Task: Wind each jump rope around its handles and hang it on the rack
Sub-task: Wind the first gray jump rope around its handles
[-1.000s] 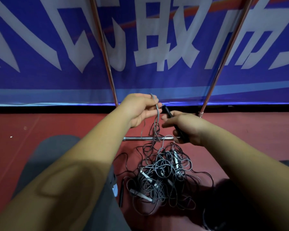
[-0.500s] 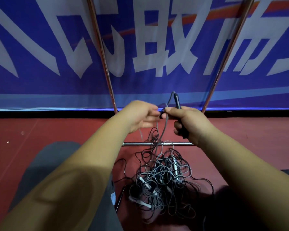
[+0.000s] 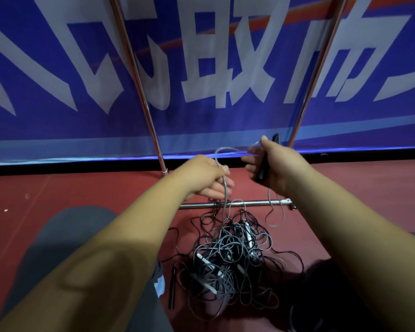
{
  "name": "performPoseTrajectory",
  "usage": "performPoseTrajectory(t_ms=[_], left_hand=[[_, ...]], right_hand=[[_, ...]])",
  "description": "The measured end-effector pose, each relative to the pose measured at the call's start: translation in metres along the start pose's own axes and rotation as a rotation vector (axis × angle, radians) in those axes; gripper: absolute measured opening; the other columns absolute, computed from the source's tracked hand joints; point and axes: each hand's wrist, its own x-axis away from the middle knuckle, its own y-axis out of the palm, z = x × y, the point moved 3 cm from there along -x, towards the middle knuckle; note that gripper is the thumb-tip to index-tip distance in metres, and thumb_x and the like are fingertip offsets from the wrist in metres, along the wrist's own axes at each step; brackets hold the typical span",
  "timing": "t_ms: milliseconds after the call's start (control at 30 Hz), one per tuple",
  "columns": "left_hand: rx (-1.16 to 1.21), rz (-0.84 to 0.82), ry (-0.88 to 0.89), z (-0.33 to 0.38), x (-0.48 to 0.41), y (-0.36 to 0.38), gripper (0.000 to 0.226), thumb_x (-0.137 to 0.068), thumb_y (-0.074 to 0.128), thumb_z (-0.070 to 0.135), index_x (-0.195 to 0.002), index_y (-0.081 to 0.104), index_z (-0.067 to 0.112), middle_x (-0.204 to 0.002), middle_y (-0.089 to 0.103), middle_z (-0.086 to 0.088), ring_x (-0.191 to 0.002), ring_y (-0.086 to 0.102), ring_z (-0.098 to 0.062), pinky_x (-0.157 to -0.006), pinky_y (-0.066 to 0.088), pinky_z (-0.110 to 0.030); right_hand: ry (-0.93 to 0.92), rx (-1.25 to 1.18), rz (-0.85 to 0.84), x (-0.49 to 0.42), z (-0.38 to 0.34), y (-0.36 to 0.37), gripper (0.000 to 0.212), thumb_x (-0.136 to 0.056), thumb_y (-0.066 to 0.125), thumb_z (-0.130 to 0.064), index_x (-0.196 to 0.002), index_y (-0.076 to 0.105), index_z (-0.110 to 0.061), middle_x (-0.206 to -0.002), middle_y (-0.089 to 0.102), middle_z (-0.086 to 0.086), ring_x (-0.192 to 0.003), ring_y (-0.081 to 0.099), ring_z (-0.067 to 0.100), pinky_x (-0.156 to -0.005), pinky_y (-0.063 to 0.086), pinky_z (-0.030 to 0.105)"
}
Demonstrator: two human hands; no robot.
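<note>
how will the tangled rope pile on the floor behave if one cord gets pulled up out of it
Probably floppy: the grey cord droops in loose curves from the left hand. Likely to snag and drag neighbours, since the pile is densely looped together. Seemingly light: the cords are thin.

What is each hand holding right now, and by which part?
The right-hand grip wraps the black handle around its middle, both ends sticking out. The left-hand grip holds the grey cord partway along, above the tangled pile.
</note>
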Motion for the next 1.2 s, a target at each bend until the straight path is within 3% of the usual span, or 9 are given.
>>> performPoseTrajectory(t_ms=[100, 200, 433, 600, 767, 900, 1033, 1100, 1200], left_hand=[[0.335, 0.078, 0.047, 0.013, 0.001, -0.005, 0.020, -0.109, 0.056, 0.011, -0.115, 0.061, -0.008, -0.089, 0.079, -0.018, -0.079, 0.080, -0.028, -0.066, 0.067, -0.037], [0.542, 0.131, 0.086, 0.019, -0.001, -0.008, 0.013, -0.110, 0.053, 0.005, -0.114, 0.057, -0.006, -0.091, 0.077, -0.020, -0.078, 0.080, -0.029, -0.063, 0.066, -0.038], [0.746, 0.216, 0.147, 0.026, -0.007, -0.021, 0.017, -0.111, 0.042, -0.002, -0.109, 0.057, -0.011, -0.109, 0.073, -0.023, -0.085, 0.079, -0.028, -0.067, 0.067, -0.035], [0.539, 0.330, 0.114, 0.017, -0.004, -0.028, 0.013, -0.106, 0.055, -0.003, -0.113, 0.064, -0.009, -0.110, 0.075, -0.028, -0.085, 0.081, -0.033, -0.070, 0.066, -0.032], [0.240, 0.318, 0.030, 0.004, -0.005, -0.026, 0.025, -0.098, 0.076, 0.015, -0.114, 0.069, -0.002, -0.089, 0.080, -0.018, -0.079, 0.081, -0.029, -0.064, 0.066, -0.032], [0.006, 0.082, -0.025, -0.003, -0.007, -0.010, 0.025, -0.099, 0.057, -0.008, -0.120, 0.071, -0.003, -0.091, 0.080, -0.012, -0.084, 0.079, -0.023, -0.071, 0.066, -0.031], [-0.303, -0.230, 0.010, -0.012, -0.007, 0.010, 0.058, -0.094, 0.050, -0.016, -0.141, 0.060, 0.016, -0.133, 0.072, -0.005, -0.127, 0.067, -0.018, -0.101, 0.056, -0.036], [-0.395, -0.254, 0.057, -0.014, -0.007, 0.015, 0.050, -0.096, 0.060, -0.010, -0.137, 0.064, 0.018, -0.132, 0.073, -0.006, -0.127, 0.067, -0.017, -0.113, 0.051, -0.038], [-0.407, -0.222, 0.081, -0.016, -0.008, 0.014, 0.022, -0.104, 0.061, 0.004, -0.123, 0.071, 0.012, -0.114, 0.080, -0.007, -0.111, 0.075, -0.021, -0.104, 0.055, -0.039]], right_hand=[[0.093, 0.067, -0.075, 0.000, 0.016, 0.004, 0.053, -0.113, 0.039, -0.052, -0.117, 0.068, -0.008, -0.107, 0.076, 0.012, -0.083, 0.067, 0.026, -0.076, 0.050, 0.039], [0.121, 0.271, -0.202, 0.009, 0.028, 0.009, 0.034, -0.113, 0.049, -0.038, -0.112, 0.071, -0.012, -0.101, 0.076, 0.009, -0.082, 0.067, 0.024, -0.071, 0.051, 0.033], [-0.014, 0.335, -0.299, 0.021, 0.027, 0.018, 0.016, -0.108, 0.061, -0.016, -0.118, 0.073, -0.010, -0.106, 0.081, 0.011, -0.092, 0.076, 0.021, -0.075, 0.058, 0.029], [-0.051, 0.235, -0.215, 0.021, 0.023, 0.015, 0.009, -0.108, 0.062, -0.013, -0.108, 0.069, -0.007, -0.094, 0.078, 0.017, -0.093, 0.079, 0.034, -0.080, 0.066, 0.041], [-0.121, 0.131, -0.198, 0.025, 0.008, 0.018, 0.014, -0.107, 0.062, -0.013, -0.115, 0.068, -0.003, -0.089, 0.078, 0.014, -0.081, 0.079, 0.029, -0.076, 0.068, 0.043], [-0.166, -0.023, -0.137, 0.023, -0.006, 0.014, 0.009, -0.105, 0.064, -0.012, -0.111, 0.067, -0.005, -0.096, 0.077, 0.017, -0.081, 0.079, 0.028, -0.073, 0.068, 0.042], [-0.170, -0.226, -0.067, 0.015, -0.018, 0.003, 0.015, -0.106, 0.063, -0.013, -0.117, 0.066, -0.002, -0.094, 0.077, 0.014, -0.085, 0.081, 0.026, -0.067, 0.066, 0.037], [-0.165, -0.301, -0.040, 0.012, -0.022, -0.003, 0.016, -0.107, 0.062, -0.012, -0.117, 0.066, 0.000, -0.099, 0.077, 0.015, -0.088, 0.081, 0.025, -0.068, 0.067, 0.036], [-0.154, -0.391, -0.012, 0.006, -0.024, -0.011, 0.014, -0.109, 0.059, -0.013, -0.112, 0.066, -0.001, -0.099, 0.078, 0.016, -0.089, 0.082, 0.025, -0.064, 0.065, 0.034]])
